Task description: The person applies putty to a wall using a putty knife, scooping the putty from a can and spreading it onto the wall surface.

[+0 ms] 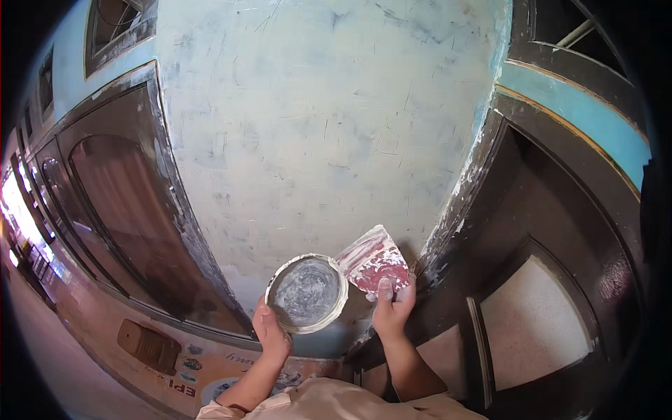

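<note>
My left hand point(271, 323) grips a round, shallow container point(306, 288) by its left side; its dull grey inside and pale rim are smeared with white paste. My right hand point(390, 304) holds a flat red scraper point(374, 259), thumb on its face, its broad edge tilted up to the left near the container's right rim. White paste streaks the scraper. Both are held up before a pale, patchy, scratched wall point(322, 126).
Dark doors stand left point(115, 189) and right point(560, 210), their frames flaked and smeared white. Windows sit above them. A brown plastic object point(147, 346) lies low at the left on printed orange sheeting point(182, 392). A bright opening point(14, 203) shows far left.
</note>
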Demonstrator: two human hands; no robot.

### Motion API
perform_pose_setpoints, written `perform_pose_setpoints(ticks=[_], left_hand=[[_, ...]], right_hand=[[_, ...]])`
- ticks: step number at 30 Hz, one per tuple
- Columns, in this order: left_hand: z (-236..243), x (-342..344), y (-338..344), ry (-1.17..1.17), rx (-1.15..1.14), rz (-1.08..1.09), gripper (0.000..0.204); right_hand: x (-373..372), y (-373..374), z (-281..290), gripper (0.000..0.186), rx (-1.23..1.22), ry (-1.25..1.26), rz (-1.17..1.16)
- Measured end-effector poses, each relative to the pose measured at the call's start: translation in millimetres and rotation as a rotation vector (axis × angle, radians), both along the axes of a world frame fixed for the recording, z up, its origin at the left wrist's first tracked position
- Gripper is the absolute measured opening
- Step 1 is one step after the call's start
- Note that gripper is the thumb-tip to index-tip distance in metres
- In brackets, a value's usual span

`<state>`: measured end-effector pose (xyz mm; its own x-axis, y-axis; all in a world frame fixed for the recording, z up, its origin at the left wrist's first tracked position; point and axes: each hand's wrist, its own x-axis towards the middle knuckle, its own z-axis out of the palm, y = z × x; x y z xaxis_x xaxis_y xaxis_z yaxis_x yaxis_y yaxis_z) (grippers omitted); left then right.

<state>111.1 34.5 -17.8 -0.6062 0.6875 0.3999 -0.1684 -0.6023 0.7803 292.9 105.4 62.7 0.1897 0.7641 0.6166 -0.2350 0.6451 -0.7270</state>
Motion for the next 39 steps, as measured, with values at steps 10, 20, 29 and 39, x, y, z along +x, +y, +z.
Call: perform_pose_setpoints(ticks=[10, 20, 29, 39], left_hand=[[-20, 12, 2, 0.013, -0.036, 0.067, 0.063], [-40, 19, 2, -0.184, -0.107, 0.059, 0.046], [-32, -20, 10, -0.460, -0.294, 0.007, 0.050], [-10, -64, 20, -0.525, -0.214, -0.241, 0.055]], right_hand=[[9, 22, -37, 0.015, -0.176, -0.134, 0.025], [3, 24, -74, 0.029, -0.454, -0.027, 0.431], [-17, 33, -64, 0.036, -0.349, -0.012, 0.638], [-50, 42, -46, 0.041, -0.276, 0.054, 0.692]])
